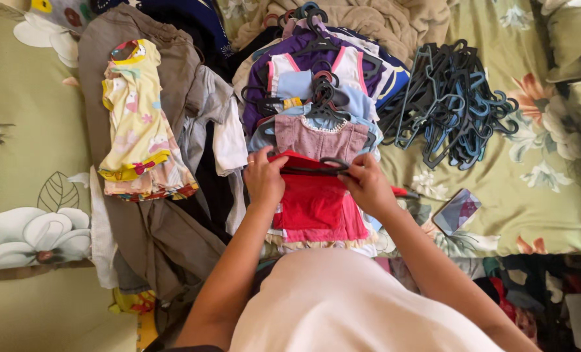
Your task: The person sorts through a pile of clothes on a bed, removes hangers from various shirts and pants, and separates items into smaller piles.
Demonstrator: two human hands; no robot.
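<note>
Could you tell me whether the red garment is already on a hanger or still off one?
On: a dark hanger runs through the red garment's top, both hands gripping it.

I see both hands at top edge of red garment (316, 205): left hand (263, 179) pinching left shoulder, right hand (367, 186) gripping right side beside dark hanger (323, 166). Garment lies on stack of hung clothes (316, 98). Heap of loose dark hangers (450, 104) to right on floral bedsheet (538, 195). Phone (457, 210) near right forearm. Yellow patterned clothes (137, 124) folded at left.
</note>
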